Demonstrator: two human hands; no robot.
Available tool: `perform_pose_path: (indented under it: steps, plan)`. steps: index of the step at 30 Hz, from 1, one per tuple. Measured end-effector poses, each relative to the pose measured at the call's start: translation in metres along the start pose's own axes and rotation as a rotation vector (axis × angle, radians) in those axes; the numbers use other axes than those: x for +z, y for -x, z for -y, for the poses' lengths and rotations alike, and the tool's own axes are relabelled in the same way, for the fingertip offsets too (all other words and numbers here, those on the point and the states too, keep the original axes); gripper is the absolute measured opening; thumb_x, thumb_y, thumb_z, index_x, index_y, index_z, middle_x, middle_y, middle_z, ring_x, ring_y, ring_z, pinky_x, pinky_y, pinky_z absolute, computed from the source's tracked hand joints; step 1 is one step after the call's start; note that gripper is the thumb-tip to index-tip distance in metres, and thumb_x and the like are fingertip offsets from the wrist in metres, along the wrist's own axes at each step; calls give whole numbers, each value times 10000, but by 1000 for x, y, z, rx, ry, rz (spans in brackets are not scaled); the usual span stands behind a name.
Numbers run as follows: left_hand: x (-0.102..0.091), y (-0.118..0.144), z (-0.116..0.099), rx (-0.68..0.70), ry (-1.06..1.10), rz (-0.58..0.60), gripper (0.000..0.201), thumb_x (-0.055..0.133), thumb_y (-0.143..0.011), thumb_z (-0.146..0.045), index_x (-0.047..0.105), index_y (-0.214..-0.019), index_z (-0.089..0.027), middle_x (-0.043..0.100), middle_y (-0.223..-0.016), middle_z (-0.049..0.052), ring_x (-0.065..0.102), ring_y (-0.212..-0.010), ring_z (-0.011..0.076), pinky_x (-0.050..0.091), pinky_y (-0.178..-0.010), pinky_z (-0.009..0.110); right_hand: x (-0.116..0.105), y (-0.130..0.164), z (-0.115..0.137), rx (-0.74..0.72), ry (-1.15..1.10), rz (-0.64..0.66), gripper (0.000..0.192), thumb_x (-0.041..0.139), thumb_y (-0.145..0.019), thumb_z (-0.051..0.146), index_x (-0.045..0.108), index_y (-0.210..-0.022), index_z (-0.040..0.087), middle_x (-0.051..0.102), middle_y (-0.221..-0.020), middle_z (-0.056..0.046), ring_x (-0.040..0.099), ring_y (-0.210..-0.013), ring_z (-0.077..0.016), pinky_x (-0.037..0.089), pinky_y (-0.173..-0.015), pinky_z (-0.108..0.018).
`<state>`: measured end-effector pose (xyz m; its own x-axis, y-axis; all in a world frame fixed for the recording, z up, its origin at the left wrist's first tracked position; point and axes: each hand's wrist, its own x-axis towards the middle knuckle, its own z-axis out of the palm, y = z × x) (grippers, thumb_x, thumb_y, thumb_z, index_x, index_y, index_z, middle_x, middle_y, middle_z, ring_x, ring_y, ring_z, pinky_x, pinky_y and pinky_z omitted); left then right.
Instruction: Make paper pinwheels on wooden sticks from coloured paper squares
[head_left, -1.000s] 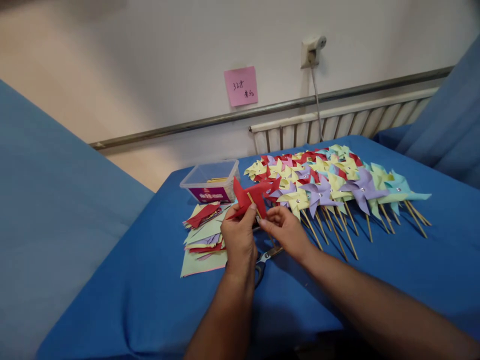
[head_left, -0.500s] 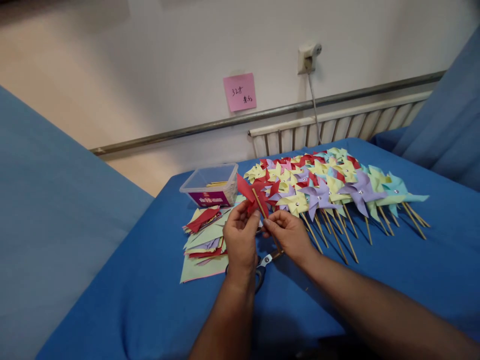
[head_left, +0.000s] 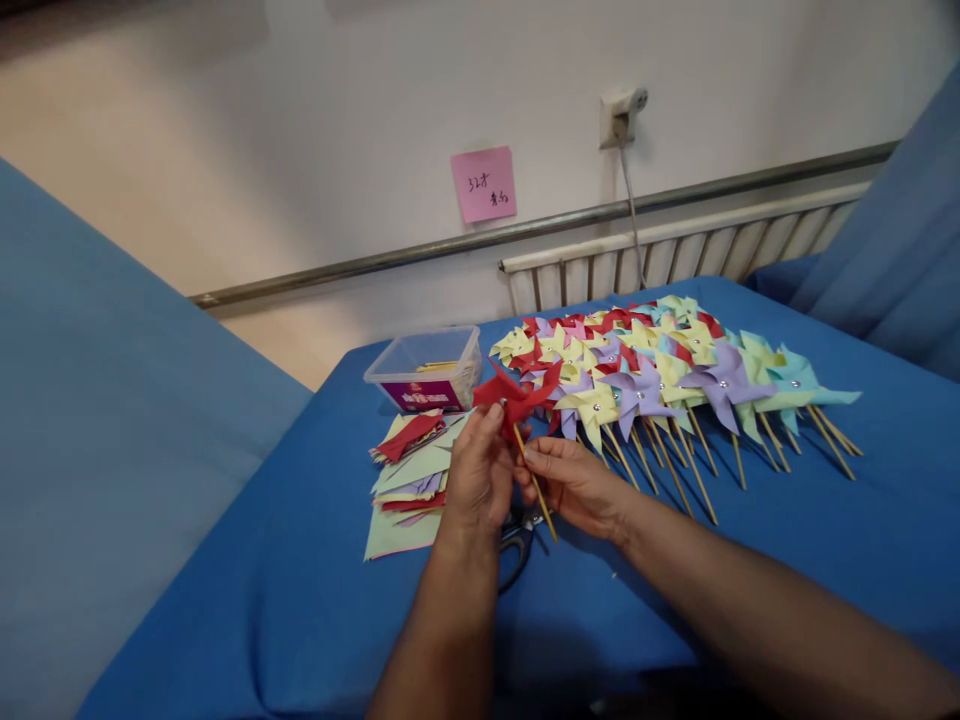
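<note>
Just right of and nearer than the plastic box [head_left: 421, 395], the left hand [head_left: 480, 475] grips the red pinwheel [head_left: 519, 402] and the right hand [head_left: 581, 485] pinches its stick [head_left: 538, 495]. The stick now shows only below the red paper; half a second ago its upper end lay across it. Nearer than the box, the scissors [head_left: 525, 547] show mainly a handle, the blades mostly hidden.
</note>
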<state>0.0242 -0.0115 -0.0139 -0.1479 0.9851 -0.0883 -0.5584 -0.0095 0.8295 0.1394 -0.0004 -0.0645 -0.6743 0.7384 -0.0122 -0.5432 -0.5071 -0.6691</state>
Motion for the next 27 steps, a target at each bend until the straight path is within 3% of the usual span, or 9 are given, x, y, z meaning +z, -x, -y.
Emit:
perform_pose_path:
  steps: [5,10,14,16,19,21,27]
  plan:
    - [3,2,2,59,-48,-107,272,774,-676,-278,531,-745,-177,596,-554,-42,514,-381,86,396,-378,183,1,0,-1,24,15,3,272,783,-731,372,641,-791,149,651,-686,2,588,-552,-76,415,-531,-186]
    - [5,2,1,76,-59,-180,307,785,-643,-310,542,-777,-180,593,-547,-38,519,-378,110,362,-332,189,5,2,-2,18,53,-25,315,793,-706,412,624,-790,160,672,-698,-1,602,-548,-86,428,-540,-199]
    - [4,0,2,104,-49,-229,301,803,-612,-269,552,-749,-176,606,-563,-44,542,-415,99,385,-388,186,4,0,-3,19,75,-40,313,793,-699,418,622,-763,164,690,-729,-17,630,-605,-108,448,-596,-227]
    - [2,-3,3,126,-40,-235,291,816,-585,-233,575,-732,-161,638,-609,-32,577,-481,95,430,-465,192,1,-2,-1,-57,90,-131,301,800,-688,412,651,-781,167,696,-762,-21,635,-656,-117,449,-629,-237]
    - [-1,-7,7,120,-80,-207,269,822,-562,-206,633,-739,-131,690,-697,11,615,-582,102,476,-594,212,-6,-5,12,-270,95,-371,300,803,-674,425,690,-828,193,694,-807,-8,616,-692,-117,438,-644,-239]
    - [-1,-8,10,82,-142,-182,258,817,-569,-211,661,-753,-120,696,-693,24,612,-583,109,477,-610,225,-10,-6,24,-365,100,-439,289,788,-686,439,700,-822,200,693,-847,-14,609,-742,-129,442,-667,-248]
    - [3,-3,14,-11,-229,-88,249,829,-555,-220,681,-730,-124,680,-641,18,588,-556,107,460,-597,225,-18,-7,41,-311,196,-272,263,836,-628,377,683,-719,184,615,-665,25,523,-623,-102,416,-639,-250]
